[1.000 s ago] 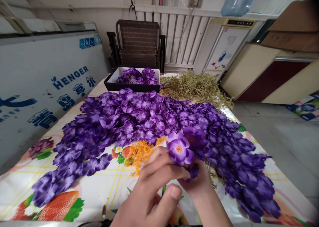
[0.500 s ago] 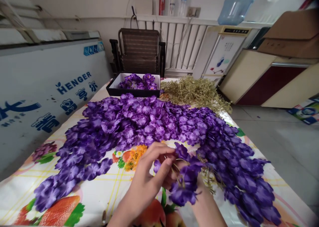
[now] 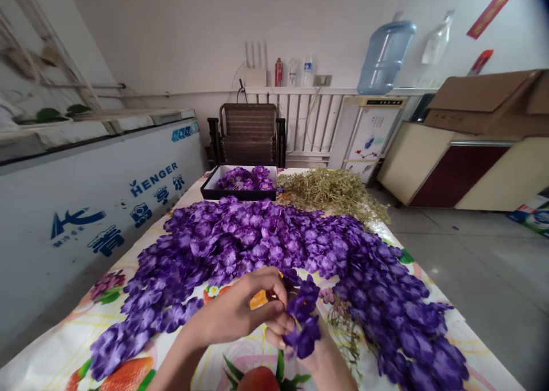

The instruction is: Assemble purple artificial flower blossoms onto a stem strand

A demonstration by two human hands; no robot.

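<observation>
Near the table's front my two hands meet around a small sprig of purple artificial flowers. My left hand comes in from the left, its thumb and index finger pinched together at the sprig's stems. Partly hidden behind the blossoms, my right hand has its fingers curled around the stems. Loose purple petals lie in a wide arc beyond and to both sides of my hands. Small orange flower centres show through the gap under my left fingers. Thin greenish stems lie right of my right wrist.
A black-edged box with purple flowers stands at the table's far end. Beside it is a heap of green-brown stems. Further off are a folding chair, a water dispenser, a cardboard box and a white freezer.
The camera view has tilted up, so more wall shows. My hands have turned the flower sprig slightly and drawn closer together; the pinch at the stems continues.
</observation>
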